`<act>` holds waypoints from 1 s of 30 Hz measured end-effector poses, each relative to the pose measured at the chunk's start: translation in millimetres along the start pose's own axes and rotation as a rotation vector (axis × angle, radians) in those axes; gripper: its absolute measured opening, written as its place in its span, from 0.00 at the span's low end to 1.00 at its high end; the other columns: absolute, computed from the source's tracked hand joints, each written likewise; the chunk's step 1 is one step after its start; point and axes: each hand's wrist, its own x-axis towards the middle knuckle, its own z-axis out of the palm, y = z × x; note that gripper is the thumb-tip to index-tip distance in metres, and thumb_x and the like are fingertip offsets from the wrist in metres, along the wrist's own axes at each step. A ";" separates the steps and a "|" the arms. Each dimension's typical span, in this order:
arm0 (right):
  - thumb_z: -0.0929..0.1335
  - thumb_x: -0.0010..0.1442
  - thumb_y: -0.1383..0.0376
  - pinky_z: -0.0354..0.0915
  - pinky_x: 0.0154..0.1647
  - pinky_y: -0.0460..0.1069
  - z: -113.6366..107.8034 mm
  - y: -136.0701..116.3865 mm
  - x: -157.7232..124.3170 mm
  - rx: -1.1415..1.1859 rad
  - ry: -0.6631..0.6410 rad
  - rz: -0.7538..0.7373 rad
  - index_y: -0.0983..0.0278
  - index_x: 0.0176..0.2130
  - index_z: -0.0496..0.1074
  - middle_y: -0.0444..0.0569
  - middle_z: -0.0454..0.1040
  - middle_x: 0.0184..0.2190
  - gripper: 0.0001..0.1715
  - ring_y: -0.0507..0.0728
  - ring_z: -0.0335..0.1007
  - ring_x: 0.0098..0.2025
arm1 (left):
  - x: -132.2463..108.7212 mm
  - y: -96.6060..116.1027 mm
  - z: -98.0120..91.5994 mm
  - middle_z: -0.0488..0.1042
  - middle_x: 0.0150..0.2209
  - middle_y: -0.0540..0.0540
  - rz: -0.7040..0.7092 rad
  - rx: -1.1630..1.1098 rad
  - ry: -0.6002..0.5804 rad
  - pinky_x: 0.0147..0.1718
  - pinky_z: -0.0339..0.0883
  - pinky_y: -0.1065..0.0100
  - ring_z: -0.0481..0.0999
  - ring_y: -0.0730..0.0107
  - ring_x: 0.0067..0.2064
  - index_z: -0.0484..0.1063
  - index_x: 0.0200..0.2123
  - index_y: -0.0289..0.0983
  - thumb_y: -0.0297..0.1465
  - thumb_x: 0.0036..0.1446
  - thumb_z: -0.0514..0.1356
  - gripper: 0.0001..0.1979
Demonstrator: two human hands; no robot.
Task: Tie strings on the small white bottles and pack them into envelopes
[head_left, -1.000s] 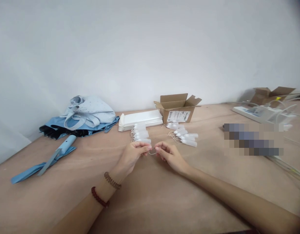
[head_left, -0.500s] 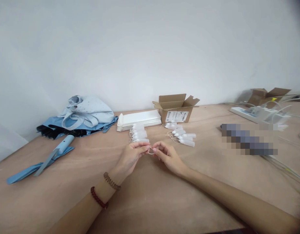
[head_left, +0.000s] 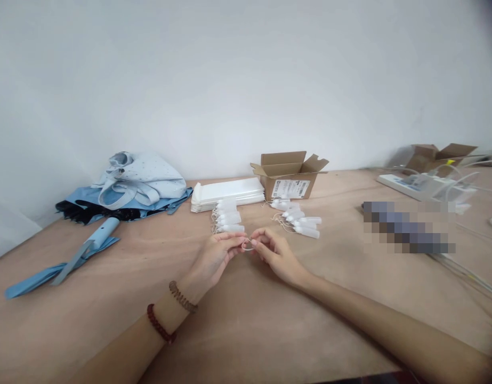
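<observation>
Between my fingertips is a thin pale string [head_left: 248, 248], bent into a small loop. My left hand [head_left: 217, 257] pinches one side of it, thumb against forefinger. From the right, my right hand [head_left: 275, 255] pinches the other side in the same way. Just beyond the left hand lies a row of small white plastic bottles [head_left: 230, 217] with strings at their necks. A second group of the same bottles [head_left: 305, 225] lies past the right hand, strings toward the left. Whether the looped string is tied to anything is hidden by my fingers.
Behind the bottles are a stack of white packets [head_left: 227, 191] and an open cardboard box [head_left: 293, 184]. To the left lie a pale cloth bag [head_left: 150, 176] and a blue folding umbrella [head_left: 104, 233]. A power strip [head_left: 405, 186] with cables and a blurred dark object [head_left: 405, 228] lie right.
Both hands stay in nearly the same place. The string loop between the fingertips has shifted shape slightly. The view has tilted a little.
</observation>
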 end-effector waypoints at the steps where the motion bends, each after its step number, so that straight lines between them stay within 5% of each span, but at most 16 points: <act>1: 0.64 0.60 0.55 0.57 0.26 0.46 0.0 0.0 -0.2 -0.001 -0.001 -0.002 0.62 0.39 0.65 0.43 0.72 0.27 0.14 0.51 0.66 0.27 | -0.2 -0.1 0.1 0.76 0.32 0.43 0.001 -0.006 -0.006 0.37 0.67 0.72 0.73 0.74 0.33 0.78 0.30 0.29 0.23 0.47 0.65 0.04; 22: 0.65 0.59 0.56 0.60 0.31 0.47 2.5 -4.1 0.6 0.019 -0.010 0.019 0.62 0.37 0.64 0.44 0.73 0.27 0.12 0.52 0.69 0.30 | -1.8 0.3 2.7 0.76 0.32 0.42 0.004 0.008 0.022 0.37 0.67 0.73 0.73 0.73 0.34 0.78 0.29 0.30 0.23 0.47 0.65 0.04; 30: 0.64 0.60 0.57 0.56 0.25 0.46 3.5 0.4 -0.1 -0.002 0.049 0.015 0.62 0.45 0.59 0.41 0.71 0.23 0.16 0.52 0.65 0.25 | -4.1 -0.1 4.6 0.76 0.33 0.43 0.016 0.008 -0.003 0.41 0.67 0.69 0.73 0.72 0.35 0.78 0.29 0.30 0.25 0.47 0.66 0.04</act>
